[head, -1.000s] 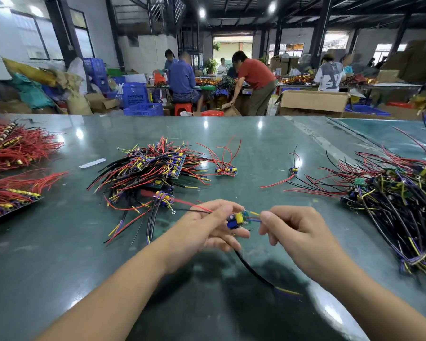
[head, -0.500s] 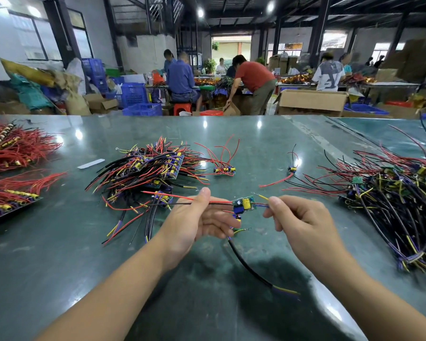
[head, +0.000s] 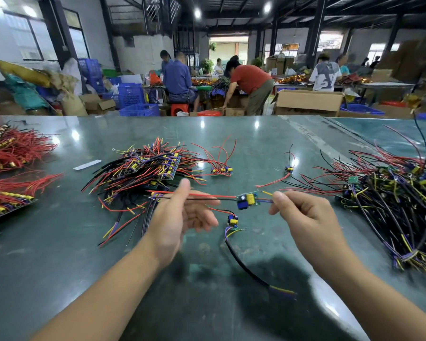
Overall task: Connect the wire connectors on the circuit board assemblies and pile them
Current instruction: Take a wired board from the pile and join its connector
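Note:
A small circuit board [head: 247, 200] with a yellow and a blue component hangs in the air between my hands. My right hand [head: 305, 217] pinches its short wires at the board's right end. Its red and black wires [head: 207, 196] stretch left across my left hand [head: 182, 217], whose thumb stands up and whose fingers are loosely spread. Just below, a second small board [head: 232, 220] sits with a thick black cable [head: 246, 267] trailing over the table towards me. A pile of wired boards [head: 143, 173] lies beyond my left hand.
A larger tangle of wired boards [head: 391, 205] fills the right side. A few joined boards [head: 221, 169] and a single one [head: 288, 169] lie mid-table. Red wire bundles [head: 10, 148] and a tray [head: 5, 200] are at the left, a white strip [head: 87, 164] nearby. People work at far tables.
My hands have moved apart and risen, drawing the red and black wires out to the left. My left hand's fingers have loosened from a pinch. The second board now shows below.

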